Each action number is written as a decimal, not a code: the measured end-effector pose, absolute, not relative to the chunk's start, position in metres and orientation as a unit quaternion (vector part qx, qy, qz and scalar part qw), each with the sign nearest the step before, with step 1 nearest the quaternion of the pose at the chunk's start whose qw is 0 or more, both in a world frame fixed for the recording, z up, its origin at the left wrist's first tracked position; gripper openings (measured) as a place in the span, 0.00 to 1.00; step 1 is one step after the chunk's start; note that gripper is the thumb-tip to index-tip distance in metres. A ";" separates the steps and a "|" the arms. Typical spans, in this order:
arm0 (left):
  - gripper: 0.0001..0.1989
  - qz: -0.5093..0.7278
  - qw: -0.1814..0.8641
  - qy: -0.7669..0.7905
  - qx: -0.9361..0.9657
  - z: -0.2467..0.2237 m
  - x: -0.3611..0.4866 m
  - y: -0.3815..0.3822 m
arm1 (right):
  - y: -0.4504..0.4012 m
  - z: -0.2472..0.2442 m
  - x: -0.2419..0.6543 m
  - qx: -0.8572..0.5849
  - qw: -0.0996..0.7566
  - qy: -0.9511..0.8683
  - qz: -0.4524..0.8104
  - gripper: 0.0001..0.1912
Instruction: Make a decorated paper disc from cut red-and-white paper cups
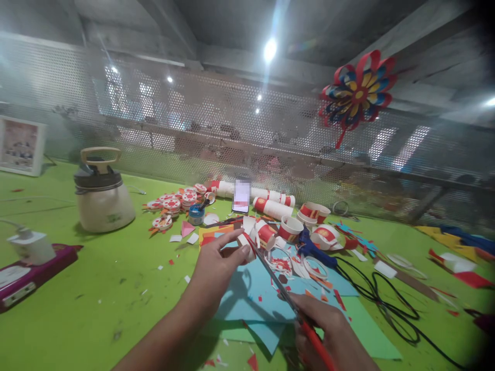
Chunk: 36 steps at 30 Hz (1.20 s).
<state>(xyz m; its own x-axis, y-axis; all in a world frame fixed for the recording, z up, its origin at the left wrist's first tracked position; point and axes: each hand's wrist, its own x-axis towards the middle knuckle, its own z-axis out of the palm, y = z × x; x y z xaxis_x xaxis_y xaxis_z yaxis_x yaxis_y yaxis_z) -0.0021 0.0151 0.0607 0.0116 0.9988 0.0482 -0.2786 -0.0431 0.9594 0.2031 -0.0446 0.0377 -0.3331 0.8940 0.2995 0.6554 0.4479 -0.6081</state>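
Observation:
Between the thumb and fingers of my left hand [220, 263] is a small white and red paper cup piece [246, 246]. My right hand [323, 330] is closed round the red handles of the scissors [284, 293], whose blades point up and left, with their tips at the cup piece. Beneath both hands lie light blue paper sheets [247, 299] strewn with red and white scraps. Just beyond the scissor tips, a red and white paper cup [265, 234] lies on its side beside an upright one [291, 228].
A blue glue gun [315, 250] with a black cable [381, 304] lies at the right. Behind the cups stands a phone [241, 197]. A kettle [103, 198] and a purple power strip [38, 273] are at the left. A paper flower [358, 94] hangs upper right.

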 end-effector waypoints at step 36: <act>0.19 0.598 0.565 0.387 0.416 0.056 0.002 0.017 | -0.044 0.032 0.204 -0.506 0.321 -0.776 0.196 0.13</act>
<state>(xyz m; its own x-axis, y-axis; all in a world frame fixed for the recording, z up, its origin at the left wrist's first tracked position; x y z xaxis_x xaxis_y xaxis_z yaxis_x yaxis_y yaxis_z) 0.0020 0.0174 0.0556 -0.0150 0.9981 0.0596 -0.3539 -0.0610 0.9333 0.2039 -0.0442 0.0322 -0.2824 0.9111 0.3002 0.6601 0.4116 -0.6283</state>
